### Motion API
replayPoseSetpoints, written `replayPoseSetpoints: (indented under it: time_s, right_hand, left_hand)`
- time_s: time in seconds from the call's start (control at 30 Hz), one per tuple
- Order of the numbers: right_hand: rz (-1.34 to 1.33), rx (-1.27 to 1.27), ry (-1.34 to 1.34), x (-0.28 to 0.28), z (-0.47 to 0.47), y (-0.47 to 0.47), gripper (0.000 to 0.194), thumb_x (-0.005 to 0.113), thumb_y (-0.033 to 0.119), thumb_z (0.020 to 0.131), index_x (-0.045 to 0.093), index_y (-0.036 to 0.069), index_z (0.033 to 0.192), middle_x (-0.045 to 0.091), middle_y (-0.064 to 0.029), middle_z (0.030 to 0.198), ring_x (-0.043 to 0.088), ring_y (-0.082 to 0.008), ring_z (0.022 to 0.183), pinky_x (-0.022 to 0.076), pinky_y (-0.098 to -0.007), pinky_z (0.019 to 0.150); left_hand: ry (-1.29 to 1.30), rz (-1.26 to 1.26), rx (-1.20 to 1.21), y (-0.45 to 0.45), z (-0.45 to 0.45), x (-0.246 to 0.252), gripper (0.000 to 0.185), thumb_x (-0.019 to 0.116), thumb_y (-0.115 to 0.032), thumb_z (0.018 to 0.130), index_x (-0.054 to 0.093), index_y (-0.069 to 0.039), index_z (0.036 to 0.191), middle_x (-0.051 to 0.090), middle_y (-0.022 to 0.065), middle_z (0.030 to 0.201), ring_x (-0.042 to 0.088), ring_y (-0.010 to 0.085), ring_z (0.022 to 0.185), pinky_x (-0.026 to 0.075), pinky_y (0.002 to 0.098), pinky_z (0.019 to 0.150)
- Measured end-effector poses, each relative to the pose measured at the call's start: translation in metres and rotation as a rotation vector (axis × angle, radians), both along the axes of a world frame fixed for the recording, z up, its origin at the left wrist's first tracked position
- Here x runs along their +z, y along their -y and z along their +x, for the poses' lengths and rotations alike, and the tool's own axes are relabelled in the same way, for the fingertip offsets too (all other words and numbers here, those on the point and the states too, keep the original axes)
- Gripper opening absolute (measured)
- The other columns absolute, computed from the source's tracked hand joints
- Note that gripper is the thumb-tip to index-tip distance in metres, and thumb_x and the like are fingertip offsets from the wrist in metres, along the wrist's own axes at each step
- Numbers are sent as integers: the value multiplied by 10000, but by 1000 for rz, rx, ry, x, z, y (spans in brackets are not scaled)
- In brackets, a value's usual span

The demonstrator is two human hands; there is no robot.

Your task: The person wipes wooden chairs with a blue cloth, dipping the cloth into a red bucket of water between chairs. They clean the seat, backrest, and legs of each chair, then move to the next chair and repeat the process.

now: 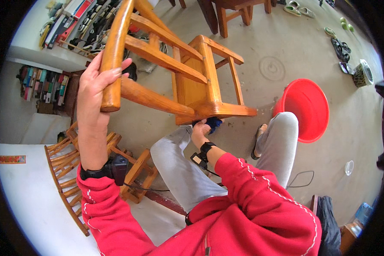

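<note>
A varnished wooden chair (192, 88) is tilted in front of me, its backrest pointing up and left towards the camera. My left hand (97, 81) grips the thick top rail (115, 57) of the backrest, with the thumb across its face. Low down, my right hand (201, 130) holds a dark blue cloth (213, 124) against the underside near the seat's closest corner. The chair hides part of that hand's fingers and some of the cloth. Both wrists wear black straps with small devices.
Right of my knee stands a red plastic bucket (307, 110). Another wooden chair (67, 166) is to the left, near the white wall. Shoes fill a rack (92, 28) at the upper left. Slippers (340, 49) and a patterned bin (363, 73) stand on the right; a wooden stool (233, 14) is beyond.
</note>
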State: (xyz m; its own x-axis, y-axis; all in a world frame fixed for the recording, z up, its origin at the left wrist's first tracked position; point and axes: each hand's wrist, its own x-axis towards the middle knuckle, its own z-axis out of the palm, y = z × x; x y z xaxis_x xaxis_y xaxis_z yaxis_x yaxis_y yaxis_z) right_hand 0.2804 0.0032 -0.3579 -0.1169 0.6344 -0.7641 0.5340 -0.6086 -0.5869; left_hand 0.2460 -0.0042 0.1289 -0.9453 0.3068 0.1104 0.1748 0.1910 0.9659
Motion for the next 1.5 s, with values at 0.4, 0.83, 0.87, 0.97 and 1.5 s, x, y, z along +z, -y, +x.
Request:
replayPoseSetpoints:
  time_s: [0.4, 0.83, 0.87, 0.97, 1.5]
  right_hand:
    - [-258, 312, -690, 100, 103, -102, 272, 525, 64, 809, 584, 22, 1071, 634, -57, 955, 619, -182, 858, 508, -323, 768]
    - [883, 1023, -658, 168, -5, -170, 416, 626, 214, 836, 550, -50, 1149, 532, -258, 1159, 495, -417, 1104, 399, -453, 973]
    - [906, 966, -701, 161, -14, -171, 430, 615, 217, 847, 532, -64, 1162, 529, -266, 1156, 489, -428, 1097, 397, -467, 964]
    - [927, 791, -828, 141, -50, -178, 406, 577, 222, 875, 526, -82, 1138, 526, -280, 1137, 483, -446, 1065, 398, -487, 932]
    - [1062, 747, -1002, 128, -123, -216, 294, 526, 183, 895, 538, 11, 1133, 526, -254, 1170, 495, -439, 1075, 415, -482, 900]
  left_hand:
    - [25, -92, -61, 31, -10, 1, 697, 600, -103, 769, 335, 78, 1387, 540, 163, 1222, 591, 240, 1123, 489, 308, 910]
    - [23, -242, -82, 46, -26, 13, 887, 680, -228, 693, 275, 49, 1432, 512, 164, 1283, 596, 264, 1110, 479, 340, 942]
    - [22, -257, -85, 41, -29, 14, 894, 677, -231, 685, 275, 49, 1433, 513, 163, 1284, 598, 265, 1106, 478, 340, 944]
    - [-2, -256, -69, 31, -38, 15, 924, 672, -253, 656, 277, 54, 1432, 514, 161, 1286, 604, 267, 1096, 485, 338, 930]
    - [3, -228, 60, 36, -46, 8, 987, 688, -323, 602, 295, 58, 1424, 535, 159, 1255, 619, 251, 1062, 500, 327, 870]
